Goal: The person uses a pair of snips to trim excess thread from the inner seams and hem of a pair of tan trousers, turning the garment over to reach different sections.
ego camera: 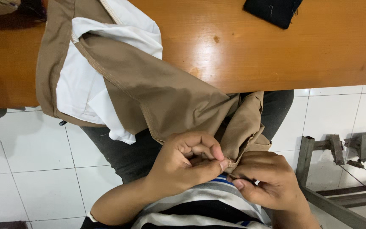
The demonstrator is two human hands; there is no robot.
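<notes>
Garment [149, 89] of tan cloth with white lining [77, 85] drapes from the wooden surface [242, 42] into the lap. Left hand [187, 163] has its grip pinching a seam edge; right hand [263, 178] pinches the same edge just beside it. Likely risk: the overhanging cloth's weight drags the edge loose.

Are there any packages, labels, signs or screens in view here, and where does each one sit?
None show: no package, label, sign or screen.
Brown garment: tan cloth with white lining, draped off the wooden table into the lap.
Left hand and right hand: both pinch its lower edge.
Dark cloth piece: black, at the table's far edge.
</notes>
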